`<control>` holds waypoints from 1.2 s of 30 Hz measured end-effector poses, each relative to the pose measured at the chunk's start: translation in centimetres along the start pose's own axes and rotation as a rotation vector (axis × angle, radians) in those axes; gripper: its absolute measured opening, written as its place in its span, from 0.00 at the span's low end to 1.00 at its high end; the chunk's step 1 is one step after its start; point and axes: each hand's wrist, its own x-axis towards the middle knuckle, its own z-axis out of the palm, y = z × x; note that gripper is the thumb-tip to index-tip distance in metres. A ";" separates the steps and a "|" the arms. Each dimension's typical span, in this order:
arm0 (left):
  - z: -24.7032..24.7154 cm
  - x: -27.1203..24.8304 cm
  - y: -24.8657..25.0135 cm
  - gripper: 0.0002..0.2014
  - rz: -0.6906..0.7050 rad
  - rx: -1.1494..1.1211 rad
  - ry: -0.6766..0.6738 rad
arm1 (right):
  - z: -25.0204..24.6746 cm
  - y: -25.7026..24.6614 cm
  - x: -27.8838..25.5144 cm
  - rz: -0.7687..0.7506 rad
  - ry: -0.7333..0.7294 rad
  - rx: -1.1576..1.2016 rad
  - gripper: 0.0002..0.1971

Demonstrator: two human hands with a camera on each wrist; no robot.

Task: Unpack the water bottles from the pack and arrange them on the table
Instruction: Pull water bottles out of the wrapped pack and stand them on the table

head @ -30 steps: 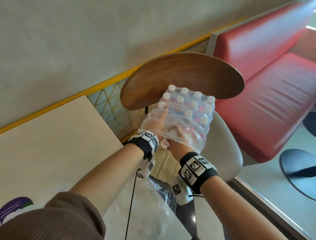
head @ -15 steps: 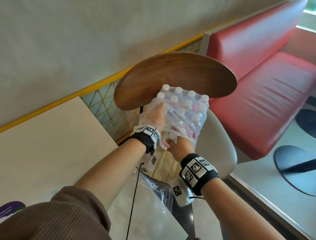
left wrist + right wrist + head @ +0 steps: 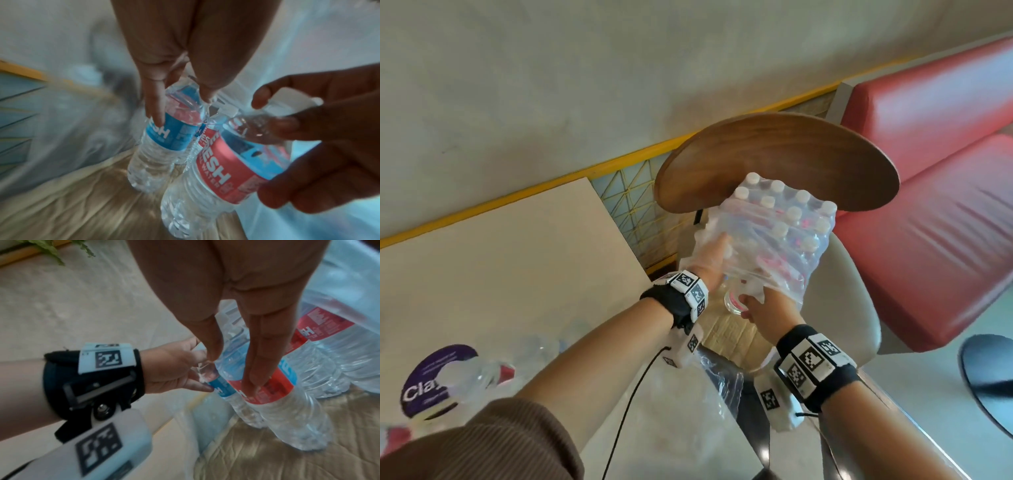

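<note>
From the head view, the pack (image 3: pixel 774 236) of water bottles is sitting at the centre of the frame on a chair seat (image 3: pixel 849 308), its torn plastic wrap facing the person. The left hand (image 3: pixel 709 260) is reaching inside the wrap on the pack's left side, and the right hand (image 3: pixel 763 308) is gripping a bottle at the opening just below it. The table (image 3: pixel 500 274) is lying at the left of the frame, with loose bottles blurred at its lower left.

From the left wrist view, the left hand's fingers (image 3: pixel 154 104) are pinching the blue-labelled bottle (image 3: pixel 162 146) at centre by its shoulder. At the right of the frame the right hand is wrapping around the red-labelled bottle (image 3: pixel 222 170).

From the right wrist view, the right fingers (image 3: pixel 252 369) are lying curled down the red-labelled bottle at centre, with the left hand at centre left holding the neighbouring bottle.

The risk, as I judge it: both bottles are touching and the film is clinging, so pulling them together could snag the wrap, drag the pack off the seat, or let a thin fingertip pinch slip.
</note>
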 end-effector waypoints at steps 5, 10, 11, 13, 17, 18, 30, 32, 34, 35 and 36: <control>-0.5 -5.7 -3.4 0.14 0.155 -0.219 -0.072 | 0.5 -1.1 -3.5 -0.228 -0.121 -0.071 0.12; -2.5 -11.9 -7.8 0.12 0.101 -0.193 -0.082 | 3.0 -2.3 -7.6 -0.340 -0.342 -0.234 0.09; -2.7 -12.9 -8.8 0.12 0.083 -0.164 -0.087 | 3.8 -2.7 -8.4 -0.364 -0.369 -0.255 0.09; -2.8 -14.9 -10.6 0.13 0.038 -0.110 -0.118 | 5.6 -3.3 -9.7 -0.398 -0.417 -0.293 0.08; -2.6 -17.7 -13.7 0.14 -0.046 -0.092 -0.127 | 8.9 -3.9 -11.9 -0.530 -0.470 -0.407 0.10; -2.6 -18.1 -14.2 0.14 -0.064 -0.091 -0.128 | 9.4 -4.2 -12.2 -0.556 -0.465 -0.420 0.11; -2.8 -19.6 -15.5 0.13 -0.143 -0.025 -0.125 | 13.5 -5.3 -15.6 -0.495 -0.689 -0.283 0.11; -3.0 -19.8 -15.7 0.12 -0.141 0.025 -0.167 | 14.2 -5.6 -15.8 -0.491 -0.707 -0.264 0.11; -3.1 -19.9 -15.8 0.12 -0.124 0.075 -0.227 | 14.9 -5.8 -16.1 -0.512 -0.722 -0.289 0.11; -3.2 -19.9 -15.8 0.12 -0.113 0.099 -0.251 | 15.2 -5.9 -16.1 -0.529 -0.728 -0.304 0.12; -3.4 -20.0 -15.6 0.13 -0.101 0.124 -0.269 | 15.4 -6.0 -16.2 -0.549 -0.732 -0.316 0.12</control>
